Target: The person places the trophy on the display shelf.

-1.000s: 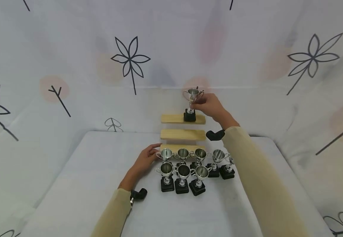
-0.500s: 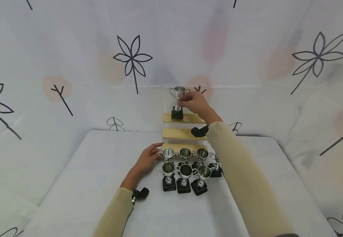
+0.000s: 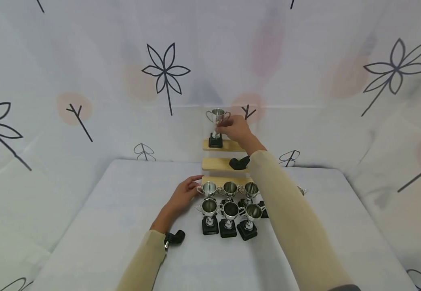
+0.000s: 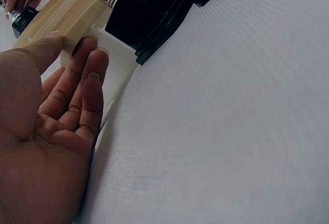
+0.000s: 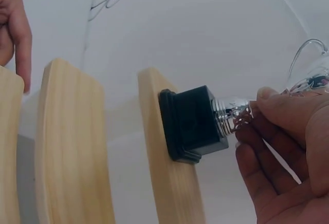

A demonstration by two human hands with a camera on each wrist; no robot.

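Observation:
My right hand [image 3: 236,128] pinches the stem of a small silver trophy cup [image 3: 217,116] with two handles. The trophy stands upright at the left part of the top step, its black base [image 5: 193,124] against the wood in the right wrist view. The stand has three pale wooden steps; the middle step [image 3: 215,163] and lowest step [image 3: 225,180] hold no trophy. Low at the stand's left end, my left hand [image 3: 182,195] grips the end of the lowest wooden step [image 4: 77,23], thumb on top and fingers beneath.
Several similar trophies stand in two rows before the stand, including a front-left trophy [image 3: 209,224] and a back-left trophy [image 3: 209,189]. My right sleeve [image 3: 290,210] partly hides others on the right. A patterned cloth backdrop [image 3: 116,81] rises behind the white table [image 3: 123,210].
My right hand has carried the trophy leftward along the top step, with a small lift and then down onto it. My left hand keeps its place at the stand.

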